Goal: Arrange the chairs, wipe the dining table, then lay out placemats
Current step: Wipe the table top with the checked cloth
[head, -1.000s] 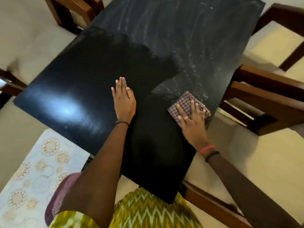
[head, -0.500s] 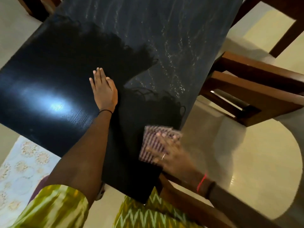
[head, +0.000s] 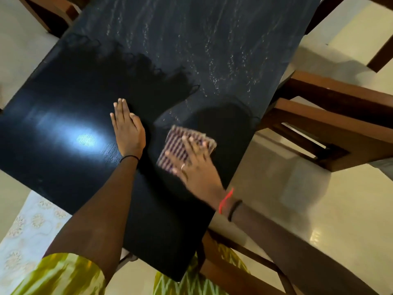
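A black dining table (head: 63, 107) fills the middle of the view, its far half streaked with pale dust, its near half wiped dark. My left hand (head: 127, 128) rests flat on the top with straight fingers. Just to its right, my right hand (head: 193, 167) presses a folded checked cloth (head: 180, 143) flat on the table near the right edge; the hand and cloth are blurred. A pale patterned placemat (head: 27, 228) lies below the table's near left corner.
A wooden chair (head: 331, 124) stands by the table's right edge, another (head: 382, 45) farther back right. A chair frame (head: 240, 271) sits under my right forearm and one more chair (head: 49, 11) at the far left. Pale tiled floor (head: 319, 209) surrounds the table.
My right hand slid the cloth from the right edge toward me along the table, then back up and inward beside my left hand. My left hand stayed flat on the table.
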